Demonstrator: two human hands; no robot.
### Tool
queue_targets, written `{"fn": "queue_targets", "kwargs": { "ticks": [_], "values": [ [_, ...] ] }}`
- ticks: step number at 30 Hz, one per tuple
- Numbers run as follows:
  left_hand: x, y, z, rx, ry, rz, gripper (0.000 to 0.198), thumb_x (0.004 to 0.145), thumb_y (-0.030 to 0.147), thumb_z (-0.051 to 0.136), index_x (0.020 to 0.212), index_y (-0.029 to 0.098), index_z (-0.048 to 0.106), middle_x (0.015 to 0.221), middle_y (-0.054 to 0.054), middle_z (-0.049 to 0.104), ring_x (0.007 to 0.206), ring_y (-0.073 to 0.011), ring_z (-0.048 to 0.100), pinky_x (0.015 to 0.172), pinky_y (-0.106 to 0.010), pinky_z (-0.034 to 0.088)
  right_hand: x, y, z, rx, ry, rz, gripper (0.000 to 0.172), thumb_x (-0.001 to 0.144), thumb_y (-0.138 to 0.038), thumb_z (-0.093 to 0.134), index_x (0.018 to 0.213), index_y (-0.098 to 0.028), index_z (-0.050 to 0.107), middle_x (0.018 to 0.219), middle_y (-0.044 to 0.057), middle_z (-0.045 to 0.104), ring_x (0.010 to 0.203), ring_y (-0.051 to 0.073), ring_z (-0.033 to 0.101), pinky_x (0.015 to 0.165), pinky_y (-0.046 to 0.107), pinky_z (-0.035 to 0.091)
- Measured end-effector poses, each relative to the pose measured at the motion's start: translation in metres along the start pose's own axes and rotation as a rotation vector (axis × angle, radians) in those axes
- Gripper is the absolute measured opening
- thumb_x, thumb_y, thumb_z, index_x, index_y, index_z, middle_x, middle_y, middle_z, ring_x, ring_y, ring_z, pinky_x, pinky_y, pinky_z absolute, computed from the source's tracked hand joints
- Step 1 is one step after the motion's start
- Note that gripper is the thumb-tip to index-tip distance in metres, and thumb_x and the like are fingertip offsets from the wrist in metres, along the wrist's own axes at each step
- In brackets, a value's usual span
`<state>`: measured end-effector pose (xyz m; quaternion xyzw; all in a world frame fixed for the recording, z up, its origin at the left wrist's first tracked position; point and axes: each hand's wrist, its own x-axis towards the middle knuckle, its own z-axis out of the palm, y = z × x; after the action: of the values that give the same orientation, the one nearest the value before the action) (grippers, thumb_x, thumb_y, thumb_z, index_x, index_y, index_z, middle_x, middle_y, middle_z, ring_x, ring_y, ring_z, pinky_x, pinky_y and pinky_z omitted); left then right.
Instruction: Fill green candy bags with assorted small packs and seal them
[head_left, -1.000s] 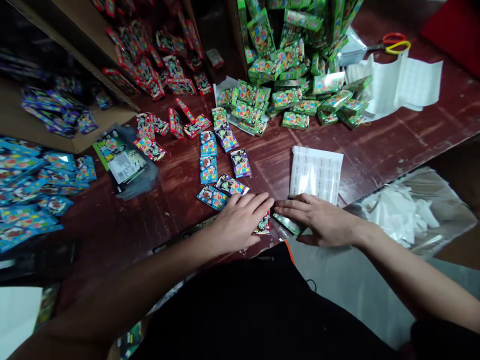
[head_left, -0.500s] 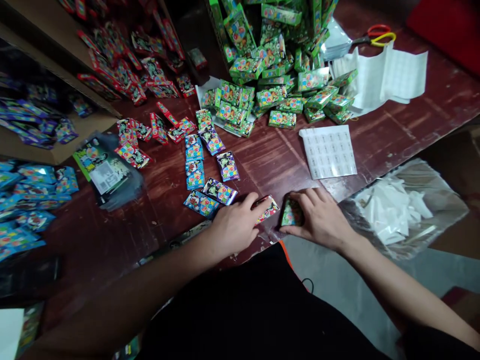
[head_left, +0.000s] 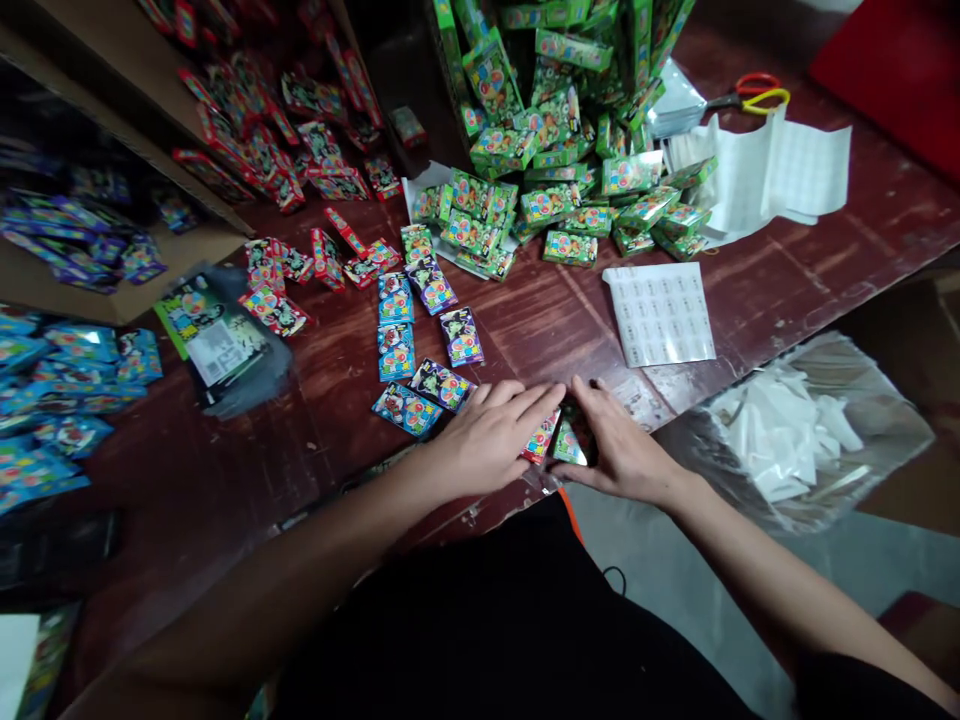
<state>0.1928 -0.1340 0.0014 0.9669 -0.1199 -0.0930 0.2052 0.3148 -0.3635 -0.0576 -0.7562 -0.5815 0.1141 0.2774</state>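
A red packet [head_left: 541, 440] and a green packet [head_left: 568, 443] lie side by side at the near edge of the table [head_left: 787, 290]. The left hand [head_left: 491, 440] grasps the red one under flat fingers; the right hand [head_left: 619, 450] curls around the green one. Just beyond, blue and purple packets [head_left: 420, 345] already lie in rows. The green heap [head_left: 555, 150] behind remains large, so much looks left.

Small packing workshop, heaped green packets [head_left: 570, 150], cardboard boxes [head_left: 112, 90] (red packets inside), label sheets [head_left: 664, 315]
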Motion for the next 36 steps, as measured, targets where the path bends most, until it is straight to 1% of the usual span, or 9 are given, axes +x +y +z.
{"fn": "queue_targets", "kwargs": {
  "ticks": [3, 8, 11, 14, 17, 19, 22, 25, 36],
  "values": [
    [0.014, -0.002, 0.009, -0.011, 0.016, -0.047, 0.098, 0.085, 0.035, 0.072, 0.160, 0.019, 0.011, 0.148, -0.014, 0.052, 0.128, -0.0318, 0.047, 0.100, -0.043, 0.039, 0.005, -0.001, 0.005, 0.080, 0.029, -0.008, 0.109, 0.090, -0.050, 0.067, 0.162, -0.020, -0.010, 0.161, 0.022, 0.034, 0.146, 0.036, 0.040, 0.118, 0.067, 0.031],
    [0.015, 0.007, 0.015, -0.023, 0.075, -0.134, 0.119, 0.078, 0.042, 0.081, 0.160, 0.015, 0.000, 0.139, -0.016, 0.057, 0.122, -0.0331, 0.051, 0.099, -0.044, 0.041, 0.017, 0.002, 0.001, 0.137, -0.029, -0.046, 0.114, 0.084, -0.055, 0.074, 0.162, -0.021, -0.001, 0.165, 0.022, 0.026, 0.149, 0.037, 0.035, 0.120, 0.066, 0.026],
    [-0.028, 0.008, 0.004, -0.063, 0.143, -0.198, 0.119, 0.076, 0.046, 0.084, 0.161, 0.020, 0.005, 0.151, -0.016, 0.048, 0.135, -0.0326, 0.044, 0.110, -0.046, 0.036, 0.021, 0.002, 0.000, 0.155, -0.030, -0.043, 0.101, 0.088, -0.046, 0.072, 0.162, -0.023, 0.007, 0.157, 0.019, 0.042, 0.143, 0.034, 0.045, 0.121, 0.065, 0.027],
    [-0.098, 0.000, 0.000, -0.060, 0.188, -0.388, 0.113, 0.072, 0.058, 0.083, 0.159, 0.031, 0.018, 0.161, -0.011, 0.035, 0.143, -0.0356, 0.037, 0.116, -0.051, 0.030, 0.023, -0.002, 0.004, 0.163, 0.019, -0.039, 0.093, 0.086, -0.043, 0.075, 0.160, -0.027, 0.021, 0.149, 0.016, 0.053, 0.137, 0.034, 0.052, 0.116, 0.062, 0.038],
    [-0.154, -0.008, 0.014, 0.008, 0.181, -0.582, 0.115, 0.065, 0.059, 0.086, 0.157, 0.027, 0.025, 0.156, -0.014, 0.042, 0.137, -0.0405, 0.041, 0.113, -0.056, 0.033, 0.033, -0.016, 0.016, 0.156, 0.069, -0.086, 0.079, 0.086, -0.041, 0.076, 0.153, -0.028, 0.037, 0.147, 0.016, 0.053, 0.135, 0.034, 0.053, 0.111, 0.057, 0.046],
    [-0.172, -0.011, 0.028, 0.032, 0.164, -0.608, 0.107, 0.070, 0.054, 0.084, 0.156, 0.022, 0.029, 0.147, -0.016, 0.050, 0.131, -0.0401, 0.046, 0.109, -0.055, 0.036, 0.044, -0.031, 0.027, 0.154, 0.048, -0.153, 0.074, 0.088, -0.040, 0.074, 0.152, -0.027, 0.040, 0.148, 0.016, 0.051, 0.136, 0.033, 0.052, 0.111, 0.056, 0.046],
    [-0.174, -0.012, 0.041, 0.013, 0.182, -0.589, 0.096, 0.077, 0.049, 0.079, 0.155, 0.019, 0.030, 0.142, -0.016, 0.052, 0.124, -0.0369, 0.050, 0.106, -0.052, 0.039, 0.056, -0.048, 0.044, 0.156, -0.028, -0.256, 0.075, 0.090, -0.042, 0.071, 0.154, -0.025, 0.036, 0.149, 0.017, 0.050, 0.137, 0.033, 0.050, 0.115, 0.060, 0.041],
    [-0.171, -0.012, 0.044, -0.034, 0.211, -0.551, 0.097, 0.075, 0.047, 0.080, 0.154, 0.018, 0.032, 0.142, -0.015, 0.048, 0.124, -0.0353, 0.047, 0.108, -0.049, 0.041, 0.059, -0.053, 0.053, 0.185, -0.103, -0.336, 0.076, 0.090, -0.043, 0.071, 0.154, -0.024, 0.037, 0.150, 0.016, 0.050, 0.138, 0.032, 0.050, 0.118, 0.061, 0.037],
    [-0.176, -0.009, 0.052, -0.068, 0.257, -0.557, 0.095, 0.074, 0.045, 0.080, 0.153, 0.019, 0.033, 0.133, -0.013, 0.048, 0.118, -0.0329, 0.046, 0.107, -0.049, 0.043, 0.063, -0.053, 0.052, 0.193, -0.148, -0.383, 0.071, 0.088, -0.043, 0.073, 0.148, -0.022, 0.045, 0.146, 0.017, 0.053, 0.138, 0.032, 0.050, 0.120, 0.061, 0.034]
  ]
}}
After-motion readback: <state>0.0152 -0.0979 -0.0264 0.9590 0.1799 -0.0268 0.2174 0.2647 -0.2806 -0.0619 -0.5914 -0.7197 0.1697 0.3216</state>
